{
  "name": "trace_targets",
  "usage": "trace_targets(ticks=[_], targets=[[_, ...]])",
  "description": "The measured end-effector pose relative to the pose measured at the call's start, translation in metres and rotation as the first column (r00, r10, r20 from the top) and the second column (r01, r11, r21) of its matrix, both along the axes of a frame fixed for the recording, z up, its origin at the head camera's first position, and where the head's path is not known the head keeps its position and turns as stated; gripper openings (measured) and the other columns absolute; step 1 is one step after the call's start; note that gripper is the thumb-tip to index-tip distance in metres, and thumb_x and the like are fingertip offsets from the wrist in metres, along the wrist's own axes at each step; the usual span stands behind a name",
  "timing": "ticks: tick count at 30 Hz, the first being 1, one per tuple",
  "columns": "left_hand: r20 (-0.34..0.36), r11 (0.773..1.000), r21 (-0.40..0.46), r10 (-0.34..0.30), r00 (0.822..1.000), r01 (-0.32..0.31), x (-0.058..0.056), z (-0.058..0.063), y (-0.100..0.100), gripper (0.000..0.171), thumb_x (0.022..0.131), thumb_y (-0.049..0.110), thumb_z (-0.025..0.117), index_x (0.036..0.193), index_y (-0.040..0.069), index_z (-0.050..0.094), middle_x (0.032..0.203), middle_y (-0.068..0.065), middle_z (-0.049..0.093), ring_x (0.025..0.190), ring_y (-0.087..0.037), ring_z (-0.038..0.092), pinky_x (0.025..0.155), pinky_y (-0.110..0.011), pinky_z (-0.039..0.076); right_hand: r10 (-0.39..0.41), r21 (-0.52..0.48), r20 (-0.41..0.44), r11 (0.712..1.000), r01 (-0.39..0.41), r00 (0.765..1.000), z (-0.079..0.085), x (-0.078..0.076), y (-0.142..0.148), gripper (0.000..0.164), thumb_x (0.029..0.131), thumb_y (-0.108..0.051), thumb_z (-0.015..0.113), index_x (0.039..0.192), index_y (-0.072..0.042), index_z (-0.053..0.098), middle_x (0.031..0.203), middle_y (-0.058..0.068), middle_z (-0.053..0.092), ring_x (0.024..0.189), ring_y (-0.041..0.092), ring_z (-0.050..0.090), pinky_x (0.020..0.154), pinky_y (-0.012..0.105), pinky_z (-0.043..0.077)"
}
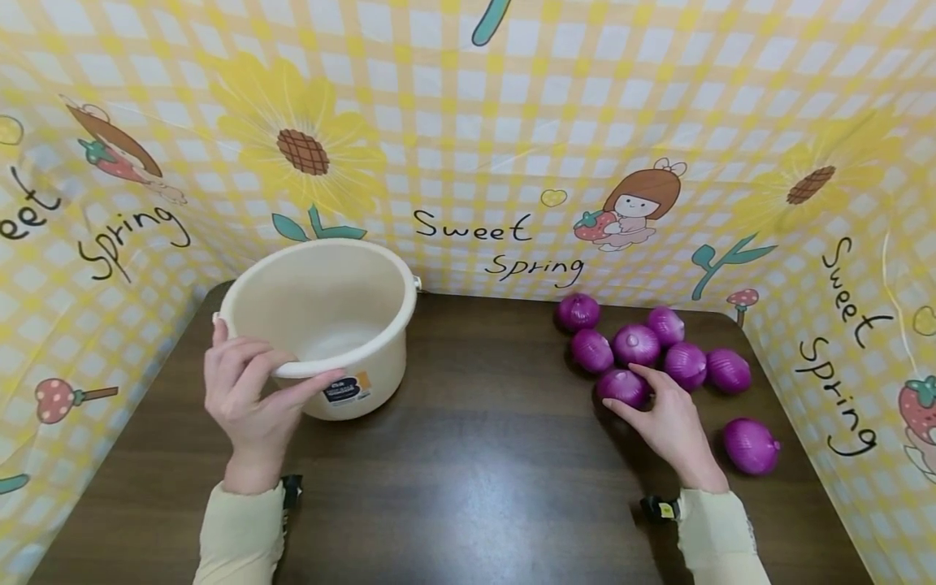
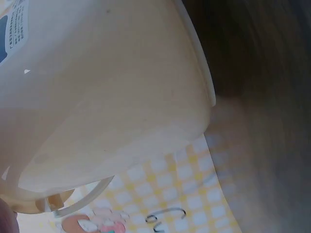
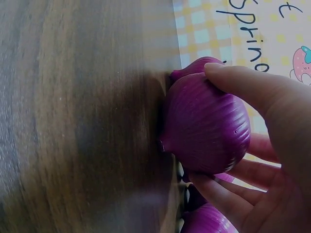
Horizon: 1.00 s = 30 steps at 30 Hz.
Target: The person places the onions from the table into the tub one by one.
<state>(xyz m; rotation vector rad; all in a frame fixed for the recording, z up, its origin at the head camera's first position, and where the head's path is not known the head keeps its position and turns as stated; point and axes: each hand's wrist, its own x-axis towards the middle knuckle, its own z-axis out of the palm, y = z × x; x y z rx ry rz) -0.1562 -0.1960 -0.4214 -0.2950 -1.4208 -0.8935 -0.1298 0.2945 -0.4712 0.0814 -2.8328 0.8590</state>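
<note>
A cream plastic bucket (image 1: 380, 357) stands at the left of the table with its mouth up. My left hand (image 1: 252, 394) grips its near-left rim, thumb along the outside by the label and fingers over the edge. In the left wrist view the bucket wall (image 2: 112, 97) fills most of the picture. On the right, my right hand (image 1: 673, 422) holds a purple onion (image 1: 620, 387) between thumb and fingers, at the front of a cluster of onions. The right wrist view has this onion (image 3: 204, 126) close up, its stem end towards the table.
Several other purple onions lie close behind and beside the held one, such as this onion (image 1: 638, 344). A single onion (image 1: 751, 446) sits apart near the right edge. Yellow checked cloth (image 1: 468, 146) walls in the back and sides of the brown table (image 1: 468, 487).
</note>
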Motion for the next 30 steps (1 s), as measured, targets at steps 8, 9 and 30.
trace_targets(ticks=[8, 9, 30], targets=[[-0.06, 0.995, -0.048, -0.094, 0.994, 0.091, -0.002, 0.009, 0.035, 0.066, 0.063, 0.058, 0.092, 0.056, 0.002, 0.057, 0.061, -0.011, 0.048, 0.065, -0.034, 0.045, 0.099, -0.071, 0.044, -0.001, -0.004, 0.0, 1.0, 0.001, 1.0, 0.0, 0.0, 0.001, 0.069, 0.085, -0.045, 0.084, 0.134, -0.002, 0.061, 0.132, 0.022, 0.06, 0.122, 0.042, 0.055, 0.103, 0.062, 0.044], [-0.068, 0.994, -0.054, -0.104, 0.992, 0.1, -0.002, 0.01, 0.038, 0.066, 0.063, 0.058, 0.092, 0.056, 0.002, 0.057, 0.061, -0.011, 0.048, 0.065, -0.033, 0.045, 0.098, -0.071, 0.045, 0.0, -0.005, 0.001, 1.0, 0.0, 1.0, 0.0, 0.0, 0.001, 0.069, 0.085, -0.044, 0.084, 0.134, -0.002, 0.061, 0.132, 0.022, 0.06, 0.122, 0.041, 0.055, 0.103, 0.062, 0.044], [-0.058, 0.914, -0.273, -0.327, 0.943, 0.3, 0.013, 0.005, 0.084, 0.058, 0.073, 0.053, 0.089, 0.062, 0.005, 0.059, 0.066, -0.01, 0.053, 0.064, -0.031, 0.052, 0.092, -0.069, 0.05, 0.016, -0.009, -0.022, 1.0, -0.016, 1.0, 0.0, 0.0, 0.001, 0.067, 0.084, -0.038, 0.086, 0.133, 0.0, 0.061, 0.13, 0.023, 0.061, 0.12, 0.042, 0.056, 0.1, 0.061, 0.046]])
